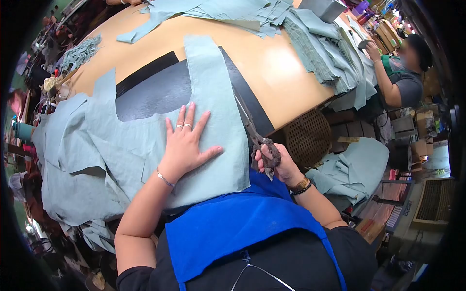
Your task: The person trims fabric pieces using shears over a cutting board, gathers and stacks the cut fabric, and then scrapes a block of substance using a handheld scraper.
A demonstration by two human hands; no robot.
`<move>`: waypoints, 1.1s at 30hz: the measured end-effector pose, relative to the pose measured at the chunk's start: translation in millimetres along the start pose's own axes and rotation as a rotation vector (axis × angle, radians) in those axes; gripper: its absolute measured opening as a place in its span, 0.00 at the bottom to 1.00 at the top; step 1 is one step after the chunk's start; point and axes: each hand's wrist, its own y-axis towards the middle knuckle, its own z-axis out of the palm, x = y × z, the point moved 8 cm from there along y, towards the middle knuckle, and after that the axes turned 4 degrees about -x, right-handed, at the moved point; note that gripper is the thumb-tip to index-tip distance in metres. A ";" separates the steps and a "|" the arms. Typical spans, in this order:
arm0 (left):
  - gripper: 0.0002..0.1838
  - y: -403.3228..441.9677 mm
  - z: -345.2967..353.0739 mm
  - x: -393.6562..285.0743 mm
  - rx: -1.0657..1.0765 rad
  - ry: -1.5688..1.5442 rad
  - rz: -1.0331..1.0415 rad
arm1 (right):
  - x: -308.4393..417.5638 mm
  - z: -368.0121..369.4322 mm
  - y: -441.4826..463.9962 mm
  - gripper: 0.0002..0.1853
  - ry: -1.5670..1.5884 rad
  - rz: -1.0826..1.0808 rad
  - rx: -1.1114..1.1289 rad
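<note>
Pale green-blue fabric (213,97) lies over the near side of the table, with a cut-out in its upper edge. My left hand (187,140) presses flat on this fabric, fingers spread, rings and a bracelet showing. In my right hand (284,167) is a pair of scissors (250,121) with dark wrapped handles. Their blades point away from me along the fabric's right edge; whether they are parted I cannot tell. Under the fabric shows a dark, glossy sheet (155,94).
Stacked cut fabric (315,48) lies at the table's (272,72) far right, and fabric scraps (80,53) at the left. Right of the table stand a woven basket (308,136) and a heap of fabric (357,169). A person (407,72) works at the right.
</note>
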 end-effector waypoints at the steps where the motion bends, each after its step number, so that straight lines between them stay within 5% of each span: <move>1: 0.50 -2.9 -0.1 -1.8 0.005 -0.005 0.004 | 0.5 -0.3 1.5 0.19 0.004 0.003 -0.005; 7: 0.51 -17.1 -0.2 -11.2 0.025 -0.018 0.032 | -0.6 -0.2 3.9 0.16 0.020 0.023 -0.017; 15: 0.36 -0.6 -11.6 -13.8 0.056 0.102 0.034 | -10.0 4.0 0.5 0.09 0.073 -0.040 0.041; 19: 0.32 64.3 -20.9 -18.1 -0.138 0.230 0.196 | -9.7 3.2 -0.1 0.08 0.044 0.005 0.020; 26: 0.47 103.3 15.6 14.9 -0.105 0.148 0.079 | -3.9 1.3 -2.3 0.09 0.035 0.005 0.015; 33: 0.49 88.8 20.0 12.9 -0.102 0.048 0.036 | 6.9 1.4 10.4 0.15 -0.056 0.003 -0.002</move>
